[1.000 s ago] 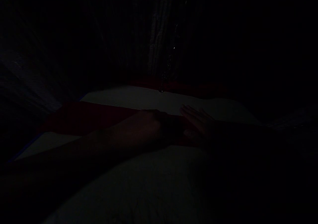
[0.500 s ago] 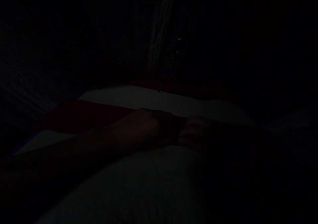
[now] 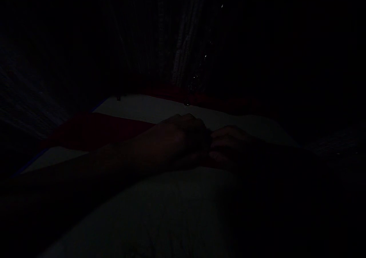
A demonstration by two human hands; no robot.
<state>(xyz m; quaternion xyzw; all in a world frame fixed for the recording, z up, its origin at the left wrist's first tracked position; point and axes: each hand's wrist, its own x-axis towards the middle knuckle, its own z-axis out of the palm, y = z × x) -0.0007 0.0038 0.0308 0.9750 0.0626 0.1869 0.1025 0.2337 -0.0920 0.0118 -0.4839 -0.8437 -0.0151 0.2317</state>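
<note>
While the red strip (image 3: pixel 97 131) is running lengthwise from frame left to centre, the left hand (image 3: pixel 184 137) is lying nearer its visible length, right hand (image 3: pixel 228 142) just beside, both curled; whether pinching, I cannot tell.

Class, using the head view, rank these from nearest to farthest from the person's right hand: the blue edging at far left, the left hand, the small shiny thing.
1. The left hand: just left of the right hand.
2. The small shiny thing: farther forward, at the far edge of the pale strip.
3. The blue edging: far left.
</note>
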